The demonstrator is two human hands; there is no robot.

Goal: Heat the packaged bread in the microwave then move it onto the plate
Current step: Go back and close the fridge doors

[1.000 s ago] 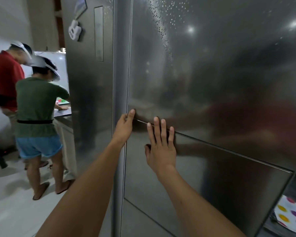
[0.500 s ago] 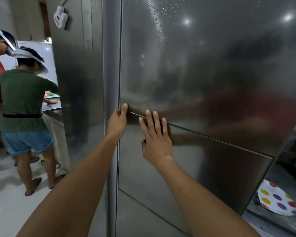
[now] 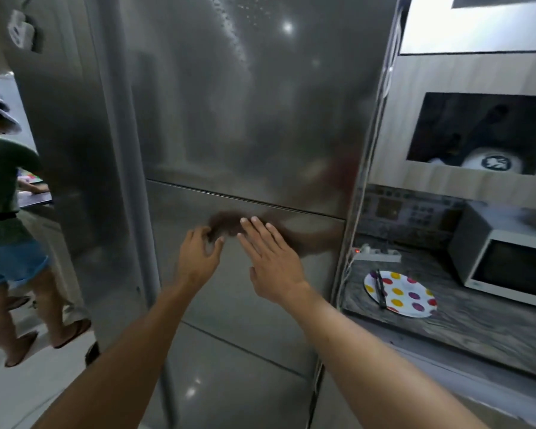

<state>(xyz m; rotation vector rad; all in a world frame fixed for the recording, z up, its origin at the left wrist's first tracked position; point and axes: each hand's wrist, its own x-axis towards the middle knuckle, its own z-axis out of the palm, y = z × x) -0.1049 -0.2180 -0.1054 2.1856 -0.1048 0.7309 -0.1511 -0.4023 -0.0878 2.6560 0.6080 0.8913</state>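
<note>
Here the right hand (image 3: 273, 261) lies flat with straight fingers against the tall brushed-steel refrigerator door (image 3: 245, 119), just below its horizontal seam; the left hand (image 3: 198, 258), fingers loosely bent and holding nothing, hovers just beside it at the same panel. To the right, past the door's edge, a grey stone-patterned surface (image 3: 477, 323) carries a round white plate with coloured polka dots (image 3: 399, 294), a dark utensil lying across it, and a white boxy microwave oven (image 3: 508, 258) with its door closed near the wall. The packaged bread is not visible. To the left, a person in a green shirt (image 3: 3, 181) stands on the pale floor (image 3: 19, 394)
</note>
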